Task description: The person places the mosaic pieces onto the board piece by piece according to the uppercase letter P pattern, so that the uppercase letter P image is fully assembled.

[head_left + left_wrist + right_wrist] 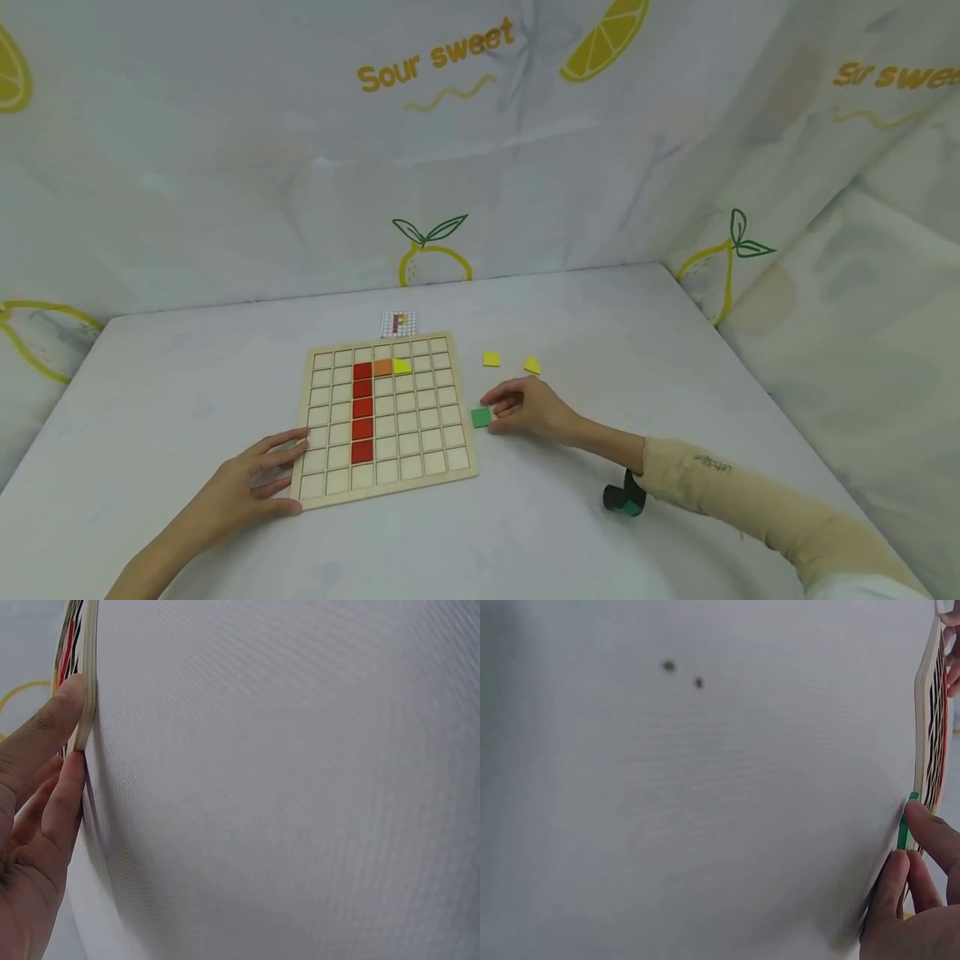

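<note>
A wooden grid board (327, 482) lies on the table with several red square tiles (362, 407) in one column. An orange square tile (382, 367) and a yellow curved-edge tile (402, 366) sit beside the top red one. My left hand (251, 479) rests at the board's near left corner, its fairly straight fingers and thumb touching the edge (90, 712). Just off the board's right side, my right hand (528, 410) pinches a green square tile (481, 417) between thumb and fingers. The right wrist view shows that green tile edge-on at the fingertips (897, 862).
A yellow square tile (491, 359) and a yellow curved-edge tile (532, 365) lie right of the board. Behind it is a small printed pattern card (399, 323). A dark strap-like object (624, 497) shows under the right forearm. A lemon-print cloth (300, 167) hangs behind the table.
</note>
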Demonstrator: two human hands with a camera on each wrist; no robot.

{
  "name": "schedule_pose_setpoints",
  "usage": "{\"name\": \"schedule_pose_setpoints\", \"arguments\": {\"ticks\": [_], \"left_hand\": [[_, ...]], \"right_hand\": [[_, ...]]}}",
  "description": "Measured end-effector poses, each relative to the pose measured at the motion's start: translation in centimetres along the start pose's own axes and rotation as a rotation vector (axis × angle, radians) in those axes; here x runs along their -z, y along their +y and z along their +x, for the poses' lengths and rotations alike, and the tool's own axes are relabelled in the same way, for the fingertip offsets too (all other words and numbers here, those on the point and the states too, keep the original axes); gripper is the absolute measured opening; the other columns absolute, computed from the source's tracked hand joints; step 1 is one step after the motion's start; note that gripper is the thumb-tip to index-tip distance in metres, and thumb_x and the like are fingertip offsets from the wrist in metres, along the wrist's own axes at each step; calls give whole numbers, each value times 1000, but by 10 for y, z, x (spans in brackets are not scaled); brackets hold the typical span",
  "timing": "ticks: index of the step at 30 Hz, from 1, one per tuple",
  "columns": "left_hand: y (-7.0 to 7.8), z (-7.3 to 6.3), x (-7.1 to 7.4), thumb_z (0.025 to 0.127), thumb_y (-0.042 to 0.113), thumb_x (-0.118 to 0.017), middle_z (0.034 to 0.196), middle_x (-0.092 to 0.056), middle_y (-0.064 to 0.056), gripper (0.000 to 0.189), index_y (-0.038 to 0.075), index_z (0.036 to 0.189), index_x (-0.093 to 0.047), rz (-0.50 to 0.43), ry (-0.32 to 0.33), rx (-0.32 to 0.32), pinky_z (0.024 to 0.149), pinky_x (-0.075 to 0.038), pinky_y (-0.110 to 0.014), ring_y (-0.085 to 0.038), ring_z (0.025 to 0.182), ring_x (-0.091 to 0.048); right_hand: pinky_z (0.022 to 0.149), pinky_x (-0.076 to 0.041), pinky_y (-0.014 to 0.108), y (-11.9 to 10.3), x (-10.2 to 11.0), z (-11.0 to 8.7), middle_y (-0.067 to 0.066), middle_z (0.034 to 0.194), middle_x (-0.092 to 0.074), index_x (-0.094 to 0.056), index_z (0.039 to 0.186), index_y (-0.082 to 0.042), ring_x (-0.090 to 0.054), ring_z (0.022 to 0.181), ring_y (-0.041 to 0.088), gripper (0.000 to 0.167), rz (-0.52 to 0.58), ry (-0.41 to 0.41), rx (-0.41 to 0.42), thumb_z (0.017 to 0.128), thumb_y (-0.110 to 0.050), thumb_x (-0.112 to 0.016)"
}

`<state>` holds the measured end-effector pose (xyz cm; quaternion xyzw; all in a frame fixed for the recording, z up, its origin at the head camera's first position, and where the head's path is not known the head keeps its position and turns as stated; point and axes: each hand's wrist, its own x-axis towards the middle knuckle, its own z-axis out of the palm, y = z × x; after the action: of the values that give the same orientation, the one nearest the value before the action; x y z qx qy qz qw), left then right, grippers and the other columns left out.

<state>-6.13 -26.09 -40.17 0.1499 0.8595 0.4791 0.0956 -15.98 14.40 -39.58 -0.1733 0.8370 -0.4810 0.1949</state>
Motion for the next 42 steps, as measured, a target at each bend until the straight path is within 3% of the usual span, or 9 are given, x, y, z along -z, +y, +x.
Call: {"name": "schedule_pose_setpoints", "arguments": {"ticks": [7, 14, 21, 27, 31, 35, 38, 42], "left_hand": [[0, -1, 0, 68, 17, -85, 144, -38, -21, 76, -9, 132, -52, 10, 1, -7, 84, -57, -19, 20, 113, -38], [2, 1, 0, 68, 17, -85, 145, -38, -21, 75, -10, 130, -53, 6, -7, 3, 85, -57, -19, 20, 112, -39], [4, 0, 1, 68, 18, -85, 146, -36, -21, 77, -11, 130, -52, -3, -15, 26, 85, -56, -18, 22, 112, -37], [4, 0, 1, 68, 18, -85, 146, -37, -21, 77, -11, 131, -52, -4, -16, 27, 86, -56, -19, 21, 112, -38], [5, 1, 1, 67, 17, -85, 147, -37, -19, 77, -11, 131, -52, 13, -17, 52, 87, -56, -21, -5, 122, -48], [6, 3, 1, 66, 16, -85, 147, -37, -17, 77, -10, 131, -52, 35, -18, 77, 87, -56, -22, -36, 123, -46], [6, 3, 1, 66, 16, -85, 147, -37, -17, 77, -10, 131, -52, 40, -16, 84, 87, -57, -21, -39, 123, -45], [5, 2, 1, 67, 16, -85, 147, -36, -17, 77, -11, 130, -52, 26, -15, 73, 87, -56, -21, -34, 124, -46]], "right_hand": [[64, -53, 13, -3, -4, 3, 4, 89, -67, -72, 98, 1, -55, 74, 10, 26, -83, 26, 0, 73, 0, -81], [66, -56, 17, -4, 0, 3, 6, 89, -67, -70, 96, 0, -60, 74, 12, 21, -122, 18, 79, 77, -1, -79], [78, -59, 23, -7, 10, 7, 9, 97, -68, -69, 101, 2, -67, 85, 17, 22, -16, -5, 18, 80, -2, -76], [77, -57, 20, -5, 20, 8, 14, 102, -68, -68, 107, 7, -63, 87, 16, 28, 138, -5, -52, 81, 0, -75], [75, -57, 19, -2, 24, 7, 13, 102, -67, -67, 110, 9, -61, 87, 13, 31, 224, 18, -121, 81, 0, -75], [74, -58, 19, 1, 28, 7, 9, 96, -66, -64, 111, 12, -62, 84, 12, 32, 303, 21, -158, 81, 3, -73], [74, -59, 19, 1, 29, 7, 6, 92, -64, -62, 112, 14, -61, 82, 12, 33, 362, 10, -169, 82, 6, -71], [75, -59, 20, -1, 30, 8, 6, 92, -64, -62, 112, 15, -61, 82, 12, 32, 396, -4, -178, 82, 7, -71]]}}
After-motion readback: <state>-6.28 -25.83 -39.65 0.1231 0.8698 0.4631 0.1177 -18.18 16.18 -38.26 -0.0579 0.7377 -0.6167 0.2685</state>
